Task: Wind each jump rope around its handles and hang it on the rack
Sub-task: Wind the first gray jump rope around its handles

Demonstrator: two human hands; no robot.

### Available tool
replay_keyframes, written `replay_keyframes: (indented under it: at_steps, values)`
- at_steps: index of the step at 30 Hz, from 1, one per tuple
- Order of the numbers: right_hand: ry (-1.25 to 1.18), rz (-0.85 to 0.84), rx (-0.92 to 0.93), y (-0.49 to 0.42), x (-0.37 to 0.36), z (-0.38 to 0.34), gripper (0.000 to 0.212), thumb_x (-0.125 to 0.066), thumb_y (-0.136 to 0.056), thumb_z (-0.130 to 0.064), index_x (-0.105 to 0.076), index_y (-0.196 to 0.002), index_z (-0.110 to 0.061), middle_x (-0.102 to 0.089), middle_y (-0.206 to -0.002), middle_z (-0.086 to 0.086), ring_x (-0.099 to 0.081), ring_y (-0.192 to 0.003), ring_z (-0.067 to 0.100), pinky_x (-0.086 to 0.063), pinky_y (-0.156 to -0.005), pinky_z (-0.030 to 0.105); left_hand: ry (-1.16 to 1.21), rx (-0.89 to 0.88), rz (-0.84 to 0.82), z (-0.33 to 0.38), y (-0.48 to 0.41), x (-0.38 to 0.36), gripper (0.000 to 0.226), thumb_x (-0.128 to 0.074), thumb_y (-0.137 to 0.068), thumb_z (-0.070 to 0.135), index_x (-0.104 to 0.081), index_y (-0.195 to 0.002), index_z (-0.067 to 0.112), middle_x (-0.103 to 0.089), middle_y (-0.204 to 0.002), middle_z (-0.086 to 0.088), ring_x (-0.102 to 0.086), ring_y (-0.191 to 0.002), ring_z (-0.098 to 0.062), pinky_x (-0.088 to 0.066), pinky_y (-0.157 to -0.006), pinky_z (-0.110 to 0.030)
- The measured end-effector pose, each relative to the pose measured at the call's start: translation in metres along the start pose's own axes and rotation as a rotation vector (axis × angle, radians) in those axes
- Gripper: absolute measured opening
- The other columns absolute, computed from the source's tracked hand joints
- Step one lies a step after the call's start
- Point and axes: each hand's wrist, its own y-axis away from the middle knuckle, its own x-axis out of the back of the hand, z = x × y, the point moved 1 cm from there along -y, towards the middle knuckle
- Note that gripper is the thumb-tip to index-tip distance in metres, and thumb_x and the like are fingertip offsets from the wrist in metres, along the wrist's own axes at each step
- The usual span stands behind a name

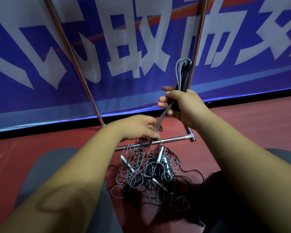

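Head view: right hand [180, 105] at 3 o'clock grips the black handles [186, 76] upright as a winding core, left hand [139, 128] near centre pinches the grey cord [161, 117] taut for wrapping, tangled rope pile [154, 175] at 6 o'clock beside the chrome rack [171, 140].

A: Rope in work?
B: Two black handles [186, 76] stood near upright, side by side, gripped in the right hand [183, 105]. Grey cord [178, 66] looped over their tops, then ran taut on a slant down to the left hand [138, 126], pinched there.
A: The rest?
B: Tangled pile [149, 179] on the floor [242, 123]: grey and black cords in loose loops, several white handles [159, 158] mixed in. Far edge overlapped the base bar of the rack [171, 140].
A: Rack?
B: Chrome tube, two uprights, stood just behind the pile.
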Motion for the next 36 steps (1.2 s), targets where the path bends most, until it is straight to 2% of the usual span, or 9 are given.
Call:
replay_keyframes:
  at_steps: [2, 5, 10, 14, 17, 23, 26, 31, 36]
  values:
    - [0.029, -0.063, -0.029, 0.004, 0.003, -0.006, 0.029, -0.051, -0.107, -0.007, -0.058, -0.135, -0.005, -0.08, -0.108, 0.017, -0.08, -0.103, 0.03, -0.053, -0.053, 0.026, -0.176, -0.004, -0.047, 0.0, 0.004, 0.005, 0.019, -0.074, -0.099, 0.024, -0.078, -0.116, 0.031, -0.079, -0.112, 0.014, -0.07, -0.113, -0.005, -0.048, -0.108, -0.03]
    - [0.091, -0.147, -0.102, 0.009, 0.007, -0.013, 0.031, -0.052, -0.107, -0.007, -0.057, -0.138, -0.004, -0.077, -0.121, 0.019, -0.078, -0.106, 0.036, -0.062, -0.061, 0.029, -0.306, 0.004, 0.038, 0.0, 0.006, 0.013, 0.013, -0.071, -0.101, 0.027, -0.08, -0.107, 0.034, -0.077, -0.1, 0.015, -0.068, -0.095, 0.002, -0.049, -0.092, -0.023]
    - [0.234, -0.277, -0.272, 0.02, 0.013, -0.008, 0.033, -0.067, -0.1, 0.001, -0.06, -0.131, 0.01, -0.07, -0.127, 0.033, -0.076, -0.111, 0.04, -0.066, -0.082, 0.038, -0.565, 0.074, 0.37, -0.008, 0.003, 0.03, 0.01, -0.069, -0.101, 0.037, -0.077, -0.1, 0.033, -0.074, -0.093, 0.012, -0.069, -0.094, -0.013, -0.052, -0.081, -0.03]
    - [0.303, -0.515, -0.449, 0.034, 0.013, 0.0, 0.038, -0.06, -0.103, 0.006, -0.055, -0.14, 0.003, -0.072, -0.127, 0.029, -0.074, -0.115, 0.038, -0.063, -0.095, 0.04, -0.465, -0.001, 0.515, -0.005, 0.004, 0.037, 0.013, -0.069, -0.099, 0.029, -0.075, -0.094, 0.04, -0.075, -0.094, 0.016, -0.069, -0.094, -0.01, -0.056, -0.09, -0.035]
    - [0.348, -0.731, -0.579, 0.041, 0.015, 0.013, 0.043, -0.051, -0.102, 0.015, -0.047, -0.143, 0.002, -0.068, -0.135, 0.028, -0.064, -0.126, 0.051, -0.061, -0.098, 0.04, -0.295, -0.113, 0.434, 0.002, 0.008, 0.041, 0.022, -0.076, -0.097, 0.021, -0.076, -0.091, 0.043, -0.077, -0.093, 0.016, -0.071, -0.094, -0.006, -0.056, -0.093, -0.035]
    - [0.517, -0.943, -0.762, 0.047, 0.008, 0.034, 0.034, -0.049, -0.1, 0.014, -0.052, -0.133, 0.014, -0.06, -0.146, 0.03, -0.063, -0.126, 0.054, -0.066, -0.087, 0.034, 0.022, -0.218, 0.261, 0.028, 0.023, 0.038, 0.014, -0.081, -0.091, 0.014, -0.078, -0.105, 0.016, -0.08, -0.111, -0.006, -0.074, -0.101, -0.014, -0.057, -0.096, -0.032]
    - [0.583, -0.907, -0.806, 0.045, 0.006, 0.041, 0.035, -0.051, -0.098, 0.013, -0.051, -0.133, 0.013, -0.064, -0.142, 0.027, -0.073, -0.11, 0.048, -0.066, -0.075, 0.03, -0.028, -0.235, 0.227, 0.035, 0.028, 0.036, 0.013, -0.081, -0.089, 0.006, -0.077, -0.1, 0.012, -0.081, -0.106, -0.008, -0.076, -0.107, -0.023, -0.058, -0.1, -0.034]
    - [0.64, -0.669, -0.745, 0.037, 0.01, 0.041, 0.039, -0.058, -0.1, 0.011, -0.047, -0.138, 0.014, -0.073, -0.128, 0.024, -0.077, -0.098, 0.044, -0.065, -0.067, 0.028, -0.165, -0.26, 0.232, 0.048, 0.039, 0.031, 0.016, -0.08, -0.087, 0.006, -0.081, -0.096, 0.019, -0.079, -0.091, 0.005, -0.069, -0.082, -0.003, -0.052, -0.077, -0.017]
    - [0.631, -0.402, -0.611, 0.023, 0.009, 0.041, 0.033, -0.067, -0.099, 0.004, -0.057, -0.129, 0.009, -0.072, -0.124, 0.03, -0.078, -0.102, 0.042, -0.066, -0.065, 0.027, -0.336, -0.267, 0.324, 0.048, 0.046, 0.03, 0.014, -0.081, -0.089, 0.019, -0.081, -0.095, 0.032, -0.077, -0.09, 0.009, -0.072, -0.086, -0.013, -0.06, -0.084, -0.04]
